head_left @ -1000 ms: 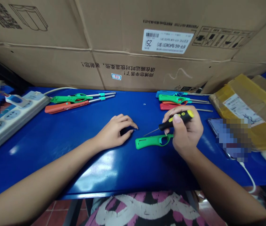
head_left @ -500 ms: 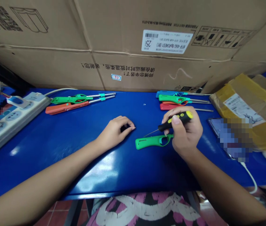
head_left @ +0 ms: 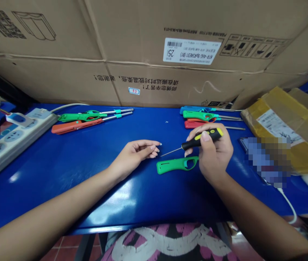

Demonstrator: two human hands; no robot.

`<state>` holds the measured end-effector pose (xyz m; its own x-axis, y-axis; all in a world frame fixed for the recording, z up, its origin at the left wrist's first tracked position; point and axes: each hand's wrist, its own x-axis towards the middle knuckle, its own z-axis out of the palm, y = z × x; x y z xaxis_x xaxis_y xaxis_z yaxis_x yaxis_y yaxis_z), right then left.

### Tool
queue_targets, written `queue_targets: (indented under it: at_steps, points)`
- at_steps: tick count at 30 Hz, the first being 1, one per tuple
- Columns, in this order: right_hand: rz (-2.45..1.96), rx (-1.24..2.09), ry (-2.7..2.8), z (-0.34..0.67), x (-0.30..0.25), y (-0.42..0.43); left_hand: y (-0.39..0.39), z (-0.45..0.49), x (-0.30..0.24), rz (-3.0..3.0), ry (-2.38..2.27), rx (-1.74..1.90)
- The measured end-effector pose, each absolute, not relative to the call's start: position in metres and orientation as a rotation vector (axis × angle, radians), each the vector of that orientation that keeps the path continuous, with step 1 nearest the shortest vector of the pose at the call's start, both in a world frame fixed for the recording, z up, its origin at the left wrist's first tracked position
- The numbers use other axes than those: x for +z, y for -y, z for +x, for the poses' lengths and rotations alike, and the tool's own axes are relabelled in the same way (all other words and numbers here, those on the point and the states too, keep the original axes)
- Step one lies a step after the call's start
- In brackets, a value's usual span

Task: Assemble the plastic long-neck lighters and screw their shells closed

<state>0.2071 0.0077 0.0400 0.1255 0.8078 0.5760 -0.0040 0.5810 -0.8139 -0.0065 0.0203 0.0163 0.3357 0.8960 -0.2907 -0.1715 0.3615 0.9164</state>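
Observation:
My right hand (head_left: 215, 152) is wrapped round the black-and-yellow handle of a screwdriver (head_left: 194, 142). Its thin shaft points left and slightly down, the tip just off the fingertips of my left hand (head_left: 136, 156). The left thumb presses against the curled fingers; whatever sits between them, if anything, is too small to make out. Below the shaft a green lighter (head_left: 174, 165) lies on the blue table, its slotted handle to the left and its trigger opening to the right. The lighter's right end is hidden behind my right hand.
At the back left lie a green lighter (head_left: 81, 116) and an orange lighter (head_left: 72, 127), beside a white power strip (head_left: 41, 125). Several more lighters (head_left: 198, 115) lie at the back right, near a phone (head_left: 265, 159) and a taped parcel (head_left: 281, 127). A large cardboard box (head_left: 140, 72) stands behind.
My left hand has shifted slightly right, its fingers stretching out toward the screwdriver. The screwdriver's tip has moved left, from above the green lighter's handle to near the left fingertips.

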Motion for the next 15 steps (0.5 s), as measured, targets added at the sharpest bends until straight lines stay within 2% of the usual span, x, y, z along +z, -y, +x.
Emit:
queue_targets:
  at_steps: [15]
  points:
    - [-0.717,0.507,1.459,0.200,0.042,0.003,-0.017,0.002,0.031,0.403,-1.039,0.859]
